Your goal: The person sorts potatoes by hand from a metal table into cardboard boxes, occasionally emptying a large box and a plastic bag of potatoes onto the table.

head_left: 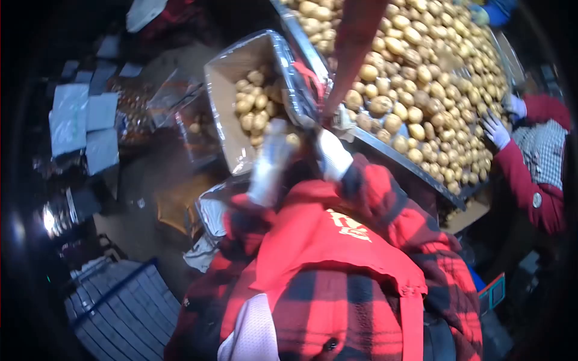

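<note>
A cardboard box [221, 102] lined with clear plastic stands in front of me, with potatoes [254, 105] heaped along its right side. My left hand [271, 157], in a whitish glove, is at the box's near right corner; motion smears its fingers. My right hand [333, 155], also gloved, is beside the metal edge of the sorting table, right of the box. Its fingers are mostly hidden, so I cannot see whether it grips anything. Many potatoes [415, 90] cover the table beyond it.
A red post [355, 51] rises at the table's edge [403, 159]. Across the table, a person's gloved hand [497, 130] touches the potatoes. Flat sheets [69, 120] lie at left, and a slatted stack [126, 307] stands at lower left.
</note>
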### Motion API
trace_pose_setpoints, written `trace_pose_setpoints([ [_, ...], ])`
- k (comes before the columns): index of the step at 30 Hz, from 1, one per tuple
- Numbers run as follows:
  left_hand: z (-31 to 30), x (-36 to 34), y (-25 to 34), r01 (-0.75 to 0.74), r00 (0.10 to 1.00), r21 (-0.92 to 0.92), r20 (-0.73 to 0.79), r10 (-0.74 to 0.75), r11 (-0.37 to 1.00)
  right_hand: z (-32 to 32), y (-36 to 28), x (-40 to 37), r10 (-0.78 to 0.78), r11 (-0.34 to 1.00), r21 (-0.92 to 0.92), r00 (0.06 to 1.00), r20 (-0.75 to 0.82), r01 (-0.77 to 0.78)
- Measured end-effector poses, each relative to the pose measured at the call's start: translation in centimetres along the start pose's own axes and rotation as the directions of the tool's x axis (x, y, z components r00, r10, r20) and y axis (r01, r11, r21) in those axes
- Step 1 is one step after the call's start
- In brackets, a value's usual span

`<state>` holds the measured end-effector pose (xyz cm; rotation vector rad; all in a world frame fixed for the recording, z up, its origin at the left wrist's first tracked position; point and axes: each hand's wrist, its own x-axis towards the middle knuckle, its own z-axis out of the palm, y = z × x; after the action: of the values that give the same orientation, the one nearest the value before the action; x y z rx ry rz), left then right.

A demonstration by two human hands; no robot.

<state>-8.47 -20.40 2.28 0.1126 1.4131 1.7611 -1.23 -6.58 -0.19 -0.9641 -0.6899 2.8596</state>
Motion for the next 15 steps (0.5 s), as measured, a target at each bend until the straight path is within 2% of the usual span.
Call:
trace_pose_setpoints([
  [1, 2.4, -1.7, 0.0, 0.008, 0.993, 0.016, 0.115, -0.01, 1.0, 0.5, 0.0, -1.6, 0.081, 0.993, 0.078, 0.994, 0.075, -0.087],
  [2, 1.3, -1.1, -4.5, -0.084, 0.991, -0.208, 0.082, 0.102, 0.975, 0.7, 0.3, -2.9, 0.042, 0.998, -0.042, 0.996, 0.084, -0.038],
  [3, -0.5, -0.1, -6.2, -0.144, 0.985, -0.098, 0.084, 0.153, 0.985, 0.8, 0.5, -4.1, -0.001, 0.987, -0.157, 0.995, 0.096, 0.016],
  [4, -0.9, -0.3, -5.2, -0.057, 0.998, -0.075, 0.014, 0.058, 0.996, 1.2, 0.2, -4.9, -0.008, 0.979, -0.199, 0.992, 0.127, 0.034],
  [5, -1.4, -0.6, -4.3, 0.036, 0.998, -0.062, -0.056, -0.039, 0.997, 4.4, -1.9, -8.2, 0.037, 0.995, -0.095, 0.998, 0.058, -0.031],
  [6, -2.8, -0.4, -4.4, 0.204, 0.976, -0.27, -0.015, -0.216, 0.941, 2.6, -2.1, -8.1, -0.16, 0.809, -0.539, 0.97, 0.18, 0.234],
  [7, -4.0, -0.4, -3.3, 0.32, 0.942, -0.354, 0.017, -0.336, 0.879, 0.2, -2.5, -7.9, -0.265, 0.385, -0.8, 0.885, 0.383, 0.461],
  [8, -4.9, -0.2, -2.7, 0.384, 0.919, -0.601, 0.173, -0.355, 0.701, -0.5, -2.5, -7.6, -0.163, 0.853, -0.469, 0.971, 0.176, 0.228],
  [9, -5.7, 0.0, -2.2, 0.443, 0.891, -0.774, 0.325, -0.317, 0.453, -0.9, -2.4, -7.4, 0.06, 0.996, 0.06, 0.997, 0.046, -0.062],
  [10, -6.4, 0.3, -1.7, 0.439, 0.894, -0.812, 0.355, -0.272, 0.385, 0.0, -3.5, -8.7, -0.027, 0.999, 0.019, 0.996, 0.083, 0.025],
  [11, -7.0, 0.5, -1.1, 0.438, 0.897, -0.841, 0.384, -0.221, 0.317, -0.6, -4.2, -9.4, -0.023, 0.998, -0.052, 0.996, -0.091, 0.019],
  [12, -6.7, 0.2, 1.4, 0.261, 0.954, -0.824, 0.141, -0.265, 0.503, -2.1, -4.4, -10.1, -0.074, 0.991, -0.115, 0.992, -0.104, 0.062],
  [13, -6.9, 0.3, 2.8, 0.008, 0.956, -0.604, -0.229, -0.183, 0.797, -3.8, -4.3, -10.7, -0.131, 0.978, -0.176, 0.984, -0.117, 0.109],
  [14, -8.8, 0.1, 3.9, -0.137, 0.943, -0.368, -0.332, 0.008, 0.92, -5.2, -4.2, -11.5, -0.129, 0.978, -0.179, 0.984, -0.12, 0.107],
  [15, -11.6, 1.9, 3.9, -0.294, 0.861, -0.287, -0.493, 0.123, 0.912, -6.6, -4.2, -12.4, -0.141, 0.975, -0.192, 0.982, -0.126, 0.115],
])
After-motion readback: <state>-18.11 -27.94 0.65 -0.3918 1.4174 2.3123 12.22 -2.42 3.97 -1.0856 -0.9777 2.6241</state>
